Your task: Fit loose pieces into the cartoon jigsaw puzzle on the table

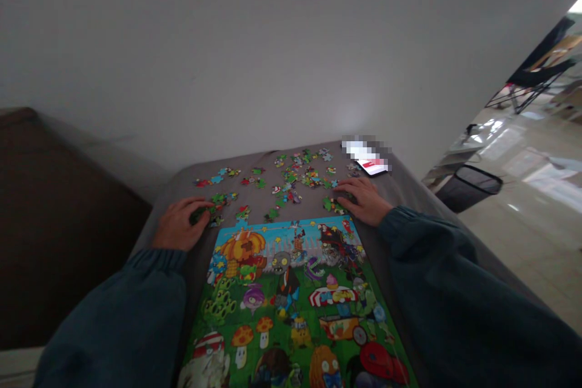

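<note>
At the table's (409, 194) far right corner a phone (371, 165) lies with its screen lit, part of it blurred out, and a pale wall (273, 42) rises just behind the far edge. Past the right edge I see a black bin (466, 191) against shiny floor tiles (527, 218), with a dark chair (541, 76) farther back. Off the left edge stands a big brown thing (54, 212), too dim for me to make out.

Puzzle pieces (311, 178) lie scattered beyond a cartoon board (295, 306).
</note>
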Demonstrator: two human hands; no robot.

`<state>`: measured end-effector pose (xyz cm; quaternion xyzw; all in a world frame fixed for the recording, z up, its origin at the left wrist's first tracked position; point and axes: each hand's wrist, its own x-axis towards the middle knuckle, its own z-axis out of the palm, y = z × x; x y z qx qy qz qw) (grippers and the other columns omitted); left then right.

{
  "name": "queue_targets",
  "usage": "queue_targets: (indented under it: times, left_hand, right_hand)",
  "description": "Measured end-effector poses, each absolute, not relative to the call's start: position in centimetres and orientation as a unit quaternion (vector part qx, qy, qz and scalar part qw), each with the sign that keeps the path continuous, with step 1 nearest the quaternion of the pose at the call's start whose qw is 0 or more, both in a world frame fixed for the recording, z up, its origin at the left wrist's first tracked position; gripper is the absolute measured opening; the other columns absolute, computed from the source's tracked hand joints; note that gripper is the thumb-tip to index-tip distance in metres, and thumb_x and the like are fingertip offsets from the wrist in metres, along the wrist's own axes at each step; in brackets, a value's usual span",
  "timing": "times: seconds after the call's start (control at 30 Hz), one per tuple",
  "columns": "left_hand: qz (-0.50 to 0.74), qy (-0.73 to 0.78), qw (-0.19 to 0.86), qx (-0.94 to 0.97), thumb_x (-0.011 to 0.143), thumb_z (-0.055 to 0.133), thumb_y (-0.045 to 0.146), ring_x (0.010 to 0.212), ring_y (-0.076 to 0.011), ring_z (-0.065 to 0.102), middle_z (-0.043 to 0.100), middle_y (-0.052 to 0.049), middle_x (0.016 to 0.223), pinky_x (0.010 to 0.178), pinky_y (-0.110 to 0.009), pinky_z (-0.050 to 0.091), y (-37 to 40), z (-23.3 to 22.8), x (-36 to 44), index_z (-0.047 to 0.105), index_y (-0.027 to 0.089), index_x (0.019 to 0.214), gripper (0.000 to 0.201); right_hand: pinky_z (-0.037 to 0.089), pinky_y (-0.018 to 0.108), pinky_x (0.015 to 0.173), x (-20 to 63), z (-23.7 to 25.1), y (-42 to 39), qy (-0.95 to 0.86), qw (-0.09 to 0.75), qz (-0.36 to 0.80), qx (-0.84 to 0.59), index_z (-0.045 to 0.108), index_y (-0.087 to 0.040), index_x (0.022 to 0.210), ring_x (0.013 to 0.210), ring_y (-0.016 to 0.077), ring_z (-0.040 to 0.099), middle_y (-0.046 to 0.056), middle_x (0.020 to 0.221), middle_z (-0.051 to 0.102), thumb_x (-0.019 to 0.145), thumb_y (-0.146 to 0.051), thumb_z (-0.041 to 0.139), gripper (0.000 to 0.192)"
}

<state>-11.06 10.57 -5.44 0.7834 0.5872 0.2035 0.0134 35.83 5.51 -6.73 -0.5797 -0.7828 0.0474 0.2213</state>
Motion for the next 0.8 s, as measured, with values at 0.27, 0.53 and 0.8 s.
queue_targets:
  times: [0.27, 0.53, 0.8]
  left_hand:
    - [0.200, 0.580, 0.030, 0.789, 0.090, 0.045, 0.042, 0.121, -0.0311, 0.058, 0.068, -0.009, 0.123, 0.110, -0.050, 0.040, 11.2, -5.5, -10.8, 0.069, 0.024, 0.107, 0.034]
    - [0.190, 0.618, 0.028, 0.762, 0.098, 0.053, 0.036, 0.117, -0.0298, 0.060, 0.063, -0.010, 0.127, 0.101, -0.049, 0.049, 14.2, -2.6, -9.5, 0.064, 0.016, 0.119, 0.031]
    - [0.093, 0.629, 0.054, 0.770, 0.095, 0.062, 0.036, 0.108, -0.0246, 0.063, 0.061, -0.010, 0.127, 0.089, -0.045, 0.056, 21.8, 0.5, -6.3, 0.058, 0.017, 0.127, 0.037]
  right_hand:
    - [0.042, 0.055, 0.094, 35.4, -6.9, 5.6, -0.771, 0.246, 0.052, -0.585, 0.070, -0.026, 0.115, 0.117, 0.0333, 0.053, 0.010, 0.126, 0.066, 0.092, -0.034, 0.057, 0.028]
    - [0.046, 0.045, 0.092, 35.9, -6.8, 7.4, -0.744, 0.346, 0.011, -0.572, 0.074, -0.021, 0.097, 0.098, 0.0267, 0.062, 0.009, 0.095, 0.073, 0.091, -0.022, 0.050, 0.024]
    - [0.049, 0.044, 0.090, 35.9, -6.6, 7.6, -0.704, 0.426, -0.032, -0.567, 0.073, -0.023, 0.094, 0.091, 0.0264, 0.065, 0.008, 0.090, 0.074, 0.086, -0.019, 0.050, 0.025]
